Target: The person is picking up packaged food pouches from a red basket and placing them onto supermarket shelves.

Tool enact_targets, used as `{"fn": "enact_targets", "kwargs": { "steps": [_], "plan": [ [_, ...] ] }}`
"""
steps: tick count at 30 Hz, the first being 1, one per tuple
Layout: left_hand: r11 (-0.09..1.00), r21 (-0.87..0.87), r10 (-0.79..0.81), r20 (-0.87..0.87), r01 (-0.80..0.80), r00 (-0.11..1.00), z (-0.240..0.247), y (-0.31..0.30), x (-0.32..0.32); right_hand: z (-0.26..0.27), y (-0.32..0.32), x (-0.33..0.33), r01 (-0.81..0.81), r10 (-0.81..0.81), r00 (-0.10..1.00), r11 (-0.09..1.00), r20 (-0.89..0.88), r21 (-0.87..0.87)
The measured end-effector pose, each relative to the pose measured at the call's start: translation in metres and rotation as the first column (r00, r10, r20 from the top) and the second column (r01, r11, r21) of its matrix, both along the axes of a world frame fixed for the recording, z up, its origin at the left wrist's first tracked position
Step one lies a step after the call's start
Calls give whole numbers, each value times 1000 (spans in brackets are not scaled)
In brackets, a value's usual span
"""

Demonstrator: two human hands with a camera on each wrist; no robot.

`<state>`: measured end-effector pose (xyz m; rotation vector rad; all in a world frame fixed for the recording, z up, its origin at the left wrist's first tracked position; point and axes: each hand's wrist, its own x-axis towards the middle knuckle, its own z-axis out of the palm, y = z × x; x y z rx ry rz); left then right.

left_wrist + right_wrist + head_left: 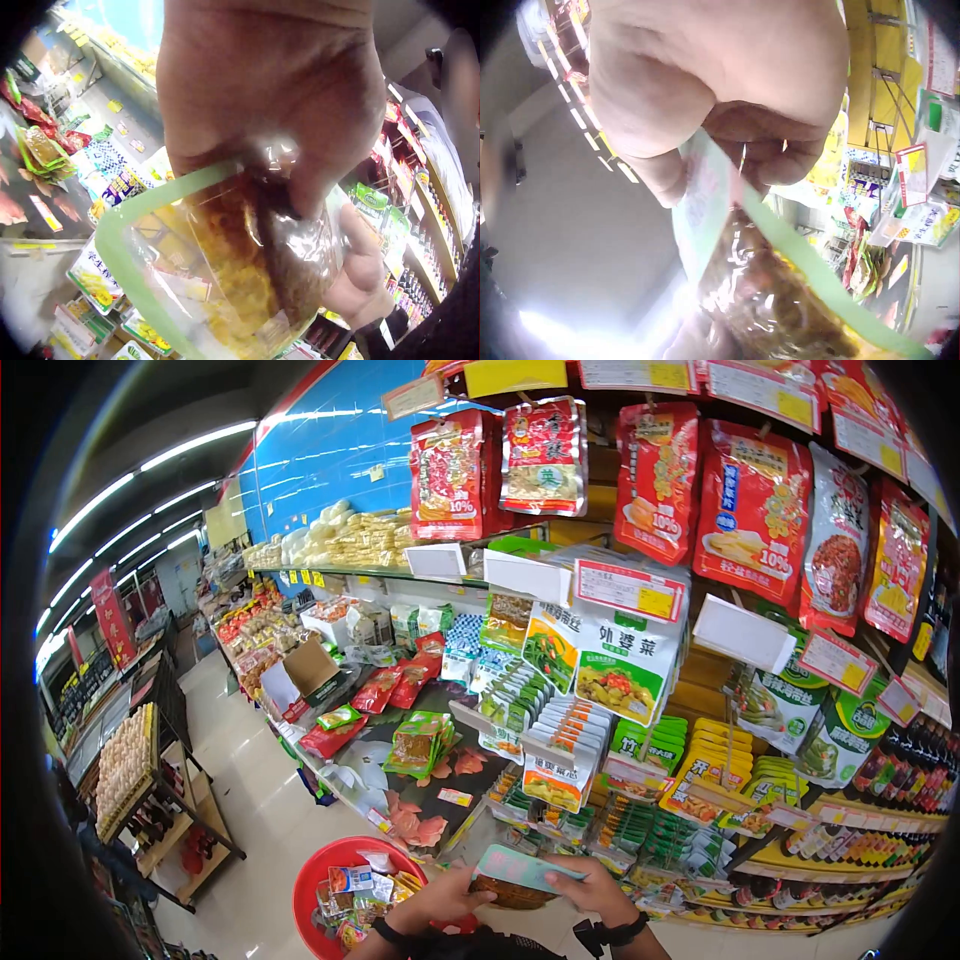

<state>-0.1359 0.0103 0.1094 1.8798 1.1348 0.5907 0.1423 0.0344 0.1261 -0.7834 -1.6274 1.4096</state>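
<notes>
A pouch (pixel 520 867) of brown pickled-looking food, clear with a pale green border, is held between both hands low in the head view. My left hand (pixel 443 898) grips its left side, thumb lying over the glossy front. With thumb and fingers, my right hand (pixel 598 888) pinches the green-edged right end. In the left wrist view, yellowish and dark brown contents show through the pouch (pixel 232 277). The right wrist view has the pouch (pixel 772 300) hanging below my right hand (pixel 720 82), its green panel slanting between thumb and fingers.
A red basket (pixel 312 857) of packaged food stands at lower left. Ahead, a display table (pixel 380 770) holds green packets (pixel 420 742) and red packets (pixel 405 682). Hanging pouches (pixel 625 660) fill the rack at right. An egg stand (pixel 128 765) is across the aisle.
</notes>
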Motion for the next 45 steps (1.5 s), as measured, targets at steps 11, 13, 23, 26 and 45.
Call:
{"fn": "enact_targets", "kwargs": {
  "steps": [11,13,23,26,45],
  "plan": [
    [990,111,35,432,-92,901,63,50,-34,121,43,-50,-59,-188,954,648,235,759],
    [957,242,36,440,-157,897,77,66,-46,151,54,-66,-74,-235,935,605,266,793],
    [873,395,-69,683,-288,727,133,154,-98,252,150,-153,68,-516,819,519,250,852],
    [888,392,-128,712,-240,690,142,176,-104,263,155,-167,86,-518,838,436,172,896],
    [792,590,-391,686,-155,613,216,263,-82,285,155,-176,55,-617,771,313,159,948]
  ]
}}
